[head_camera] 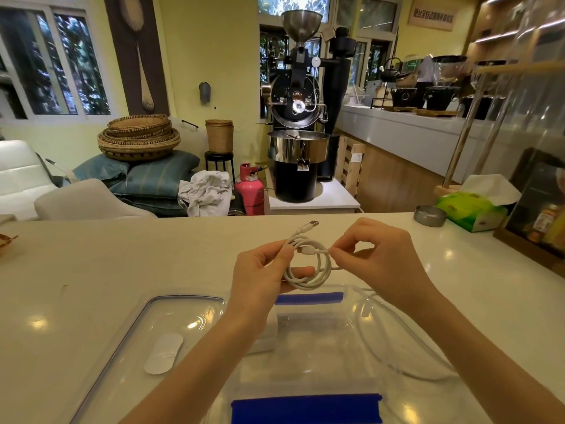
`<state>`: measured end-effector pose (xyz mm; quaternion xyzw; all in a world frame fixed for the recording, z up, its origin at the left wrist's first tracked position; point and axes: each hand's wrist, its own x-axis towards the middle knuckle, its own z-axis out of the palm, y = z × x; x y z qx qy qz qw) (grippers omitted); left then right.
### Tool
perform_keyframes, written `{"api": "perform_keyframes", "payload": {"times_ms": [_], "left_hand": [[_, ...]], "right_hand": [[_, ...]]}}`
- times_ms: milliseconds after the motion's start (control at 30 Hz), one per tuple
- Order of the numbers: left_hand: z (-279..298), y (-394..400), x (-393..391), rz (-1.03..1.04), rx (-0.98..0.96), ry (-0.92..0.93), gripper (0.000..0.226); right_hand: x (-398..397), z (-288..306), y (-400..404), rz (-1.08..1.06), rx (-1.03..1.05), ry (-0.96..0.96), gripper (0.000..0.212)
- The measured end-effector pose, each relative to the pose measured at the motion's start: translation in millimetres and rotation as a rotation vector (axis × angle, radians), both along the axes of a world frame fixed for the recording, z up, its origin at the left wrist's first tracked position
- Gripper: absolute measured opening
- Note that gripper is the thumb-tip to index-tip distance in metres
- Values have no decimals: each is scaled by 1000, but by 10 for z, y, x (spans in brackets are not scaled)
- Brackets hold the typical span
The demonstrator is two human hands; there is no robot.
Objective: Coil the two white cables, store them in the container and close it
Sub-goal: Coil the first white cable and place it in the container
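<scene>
Head cam is looking down at a white counter (91,264) w/ both hands raised just above it, mid-frame. Left hand (260,276) is gripping a coiled white cable (308,267), fingers curled round the left side of the loops, one fingertip poking through the coil's centre. Right hand (385,258) is pinching the same coil at its right edge, thumb and forefinger closed on the strands, other fingers curled in. USB plug (312,224) is sticking up and away from the top of the coil; a smaller white connector is lying across the upper loops. Coil is hanging over the far edge of a clear container (360,307), not inside it. Container is sitting on the counter right below the hands, w/ blue clips on its far and near rims; it's see-through, so can't tell exactly what's touching its floor. 2nd white cable (394,338) is lying loose and uncoiled at the container's right side, curving toward the right forearm; whether it's inside or draped over the wall is unclear. Clear lid (171,316) w/ blue edging is lying flat on the counter just left of the container, a white oval patch on it. Far right on the counter: a small metal ashtray (429,215) beside a green tissue box (470,209).
</scene>
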<state>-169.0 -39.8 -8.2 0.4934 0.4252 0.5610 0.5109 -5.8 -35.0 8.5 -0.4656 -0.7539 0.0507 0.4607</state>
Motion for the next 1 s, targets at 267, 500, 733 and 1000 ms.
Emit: {"api": "perform_keyframes", "payload": {"times_ms": [267,500,733,1000], "left_hand": [[-37,13,8,74,59,25,20],[-76,-31,72,100,88,79,21],[-31,-16,28,-92,-58,-86,21],[-12,-31,56,-104,28,5,23]], "right_hand": [[-134,-88,-36,-23,170,-421,5],[-234,-94,28,-131,277,-569,16],[-140,-132,160,-6,372,-249,13],[-153,-26,73,9,-312,187,23]]}}
